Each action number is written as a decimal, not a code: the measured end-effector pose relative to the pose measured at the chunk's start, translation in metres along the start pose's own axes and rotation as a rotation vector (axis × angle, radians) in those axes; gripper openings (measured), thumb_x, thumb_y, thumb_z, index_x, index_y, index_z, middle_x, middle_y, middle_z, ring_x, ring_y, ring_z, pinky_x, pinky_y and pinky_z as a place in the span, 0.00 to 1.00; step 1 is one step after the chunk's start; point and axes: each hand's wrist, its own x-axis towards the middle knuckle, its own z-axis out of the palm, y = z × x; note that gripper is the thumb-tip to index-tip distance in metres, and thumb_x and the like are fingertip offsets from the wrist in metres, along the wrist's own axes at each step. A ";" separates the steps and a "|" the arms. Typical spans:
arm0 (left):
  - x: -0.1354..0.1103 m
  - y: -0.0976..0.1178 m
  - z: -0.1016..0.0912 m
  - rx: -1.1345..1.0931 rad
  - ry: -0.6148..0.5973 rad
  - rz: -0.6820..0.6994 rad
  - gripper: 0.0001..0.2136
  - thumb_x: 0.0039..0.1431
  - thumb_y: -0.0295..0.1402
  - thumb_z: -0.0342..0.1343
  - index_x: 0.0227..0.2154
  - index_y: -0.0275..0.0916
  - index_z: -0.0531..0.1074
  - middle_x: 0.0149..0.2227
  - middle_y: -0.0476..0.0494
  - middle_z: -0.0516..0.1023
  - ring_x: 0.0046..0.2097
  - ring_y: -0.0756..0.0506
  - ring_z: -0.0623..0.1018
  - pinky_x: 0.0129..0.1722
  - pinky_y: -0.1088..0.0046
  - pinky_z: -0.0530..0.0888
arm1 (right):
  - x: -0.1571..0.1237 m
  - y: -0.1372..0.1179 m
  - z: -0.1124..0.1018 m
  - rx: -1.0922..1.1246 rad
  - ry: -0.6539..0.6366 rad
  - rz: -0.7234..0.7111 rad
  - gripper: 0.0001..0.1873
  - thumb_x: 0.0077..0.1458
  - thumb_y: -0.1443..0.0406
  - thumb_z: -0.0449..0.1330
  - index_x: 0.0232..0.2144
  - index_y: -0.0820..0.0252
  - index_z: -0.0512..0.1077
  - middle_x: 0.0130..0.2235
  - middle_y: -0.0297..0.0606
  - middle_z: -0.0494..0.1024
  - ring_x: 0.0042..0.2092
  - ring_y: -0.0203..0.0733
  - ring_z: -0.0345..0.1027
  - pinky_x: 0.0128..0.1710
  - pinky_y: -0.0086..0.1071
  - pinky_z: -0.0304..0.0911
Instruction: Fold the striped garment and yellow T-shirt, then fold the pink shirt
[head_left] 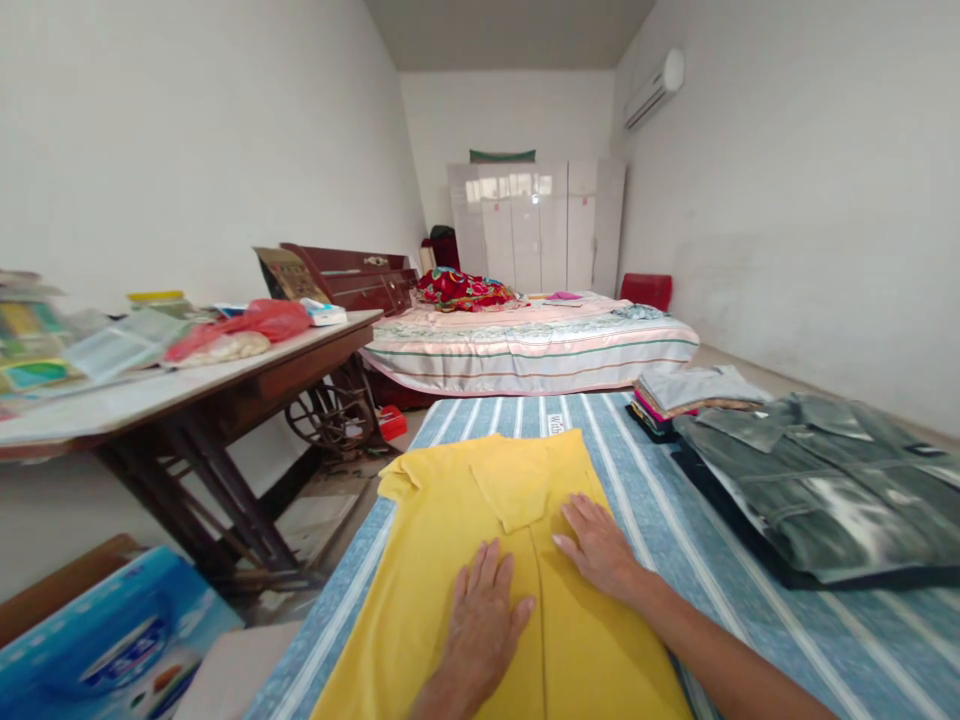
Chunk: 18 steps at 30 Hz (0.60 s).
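A yellow shirt (450,530) lies spread on a blue-and-white striped bed cover (660,500), one sleeve folded across its back. My left hand (484,615) rests flat on the shirt's middle with fingers stretched out. My right hand (600,545) lies flat beside it, fingers spread, just right of the folded sleeve. Neither hand holds anything.
A dark green garment (825,490) lies at the right, with a stack of folded clothes (690,395) behind it. A cluttered wooden table (247,385) stands at the left, a blue box (112,640) below it. A second bed (525,340) and white wardrobe (536,225) are farther back.
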 end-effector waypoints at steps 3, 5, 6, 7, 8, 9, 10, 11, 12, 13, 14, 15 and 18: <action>0.010 0.016 -0.008 -0.031 0.004 0.043 0.28 0.60 0.40 0.41 0.60 0.32 0.56 0.65 0.38 0.47 0.66 0.41 0.47 0.63 0.58 0.49 | 0.005 0.023 -0.004 -0.001 0.066 0.082 0.25 0.58 0.58 0.48 0.53 0.68 0.66 0.58 0.50 0.64 0.60 0.50 0.53 0.60 0.39 0.47; 0.023 0.029 -0.011 -0.058 0.010 0.083 0.28 0.59 0.39 0.42 0.60 0.32 0.56 0.65 0.38 0.47 0.66 0.41 0.47 0.63 0.58 0.49 | 0.018 0.039 -0.008 0.006 0.104 0.138 0.22 0.57 0.60 0.49 0.49 0.67 0.69 0.54 0.48 0.69 0.57 0.47 0.58 0.58 0.35 0.50; 0.031 0.036 -0.012 -0.074 0.017 0.106 0.28 0.59 0.39 0.42 0.60 0.32 0.56 0.65 0.38 0.47 0.66 0.41 0.47 0.63 0.59 0.49 | 0.027 0.048 -0.010 0.010 0.119 0.162 0.21 0.57 0.60 0.49 0.47 0.66 0.70 0.52 0.47 0.71 0.56 0.46 0.60 0.56 0.34 0.52; 0.041 0.042 -0.011 -0.091 0.027 0.129 0.28 0.59 0.40 0.42 0.60 0.32 0.56 0.65 0.39 0.47 0.66 0.41 0.47 0.63 0.59 0.49 | 0.038 0.056 -0.013 0.012 0.132 0.183 0.19 0.57 0.61 0.48 0.45 0.64 0.71 0.50 0.47 0.72 0.54 0.45 0.62 0.55 0.33 0.54; 0.052 0.048 -0.010 -0.106 0.042 0.151 0.28 0.59 0.41 0.42 0.60 0.33 0.56 0.66 0.39 0.47 0.66 0.41 0.47 0.63 0.59 0.49 | 0.051 0.064 -0.015 0.013 0.143 0.207 0.19 0.57 0.61 0.48 0.43 0.63 0.72 0.48 0.46 0.73 0.53 0.45 0.63 0.54 0.34 0.56; 0.063 0.053 -0.008 -0.115 0.061 0.172 0.28 0.60 0.42 0.41 0.60 0.33 0.56 0.66 0.40 0.47 0.66 0.41 0.46 0.63 0.59 0.49 | 0.064 0.072 -0.016 0.013 0.154 0.235 0.18 0.57 0.61 0.48 0.41 0.63 0.73 0.46 0.46 0.74 0.52 0.45 0.64 0.53 0.34 0.57; 0.075 0.057 -0.005 -0.117 0.080 0.183 0.28 0.60 0.43 0.40 0.61 0.34 0.56 0.66 0.40 0.46 0.66 0.41 0.46 0.63 0.58 0.48 | 0.079 0.080 -0.017 0.011 0.162 0.266 0.18 0.57 0.61 0.48 0.40 0.63 0.73 0.46 0.46 0.74 0.51 0.46 0.64 0.52 0.35 0.57; 0.087 0.060 -0.003 -0.111 0.098 0.184 0.28 0.61 0.44 0.39 0.61 0.34 0.56 0.66 0.40 0.46 0.66 0.41 0.45 0.63 0.58 0.48 | 0.093 0.087 -0.017 0.008 0.168 0.297 0.17 0.57 0.61 0.48 0.40 0.62 0.74 0.45 0.47 0.74 0.51 0.46 0.64 0.51 0.35 0.57; 0.099 0.062 0.000 -0.098 0.113 0.175 0.29 0.61 0.45 0.38 0.61 0.34 0.55 0.66 0.39 0.45 0.66 0.41 0.45 0.63 0.58 0.48 | 0.108 0.094 -0.016 0.004 0.171 0.328 0.17 0.56 0.61 0.49 0.39 0.62 0.74 0.45 0.48 0.74 0.52 0.47 0.64 0.51 0.36 0.58; 0.111 0.063 0.003 -0.082 0.123 0.159 0.30 0.61 0.46 0.38 0.61 0.34 0.55 0.66 0.39 0.45 0.66 0.40 0.44 0.63 0.57 0.47 | 0.123 0.100 -0.014 0.000 0.171 0.358 0.17 0.56 0.60 0.49 0.38 0.63 0.74 0.45 0.48 0.74 0.52 0.48 0.64 0.51 0.37 0.58; 0.121 0.062 0.006 -0.066 0.129 0.136 0.30 0.61 0.47 0.38 0.61 0.34 0.54 0.66 0.38 0.44 0.66 0.40 0.43 0.63 0.56 0.47 | 0.137 0.105 -0.011 -0.004 0.170 0.387 0.17 0.56 0.60 0.49 0.37 0.62 0.75 0.45 0.49 0.74 0.52 0.48 0.64 0.50 0.38 0.58; 0.130 0.061 0.009 -0.053 0.125 0.109 0.31 0.60 0.48 0.38 0.61 0.34 0.54 0.66 0.37 0.44 0.66 0.39 0.43 0.63 0.55 0.46 | 0.150 0.110 -0.008 -0.007 0.169 0.413 0.17 0.56 0.60 0.49 0.35 0.62 0.75 0.45 0.49 0.74 0.52 0.49 0.64 0.50 0.40 0.59; 0.148 0.053 0.022 -0.040 0.087 0.054 0.33 0.59 0.51 0.38 0.62 0.35 0.54 0.66 0.36 0.44 0.66 0.37 0.44 0.62 0.50 0.45 | 0.182 0.121 0.005 -0.005 0.169 0.460 0.16 0.57 0.59 0.51 0.32 0.63 0.75 0.46 0.51 0.73 0.54 0.53 0.61 0.51 0.45 0.57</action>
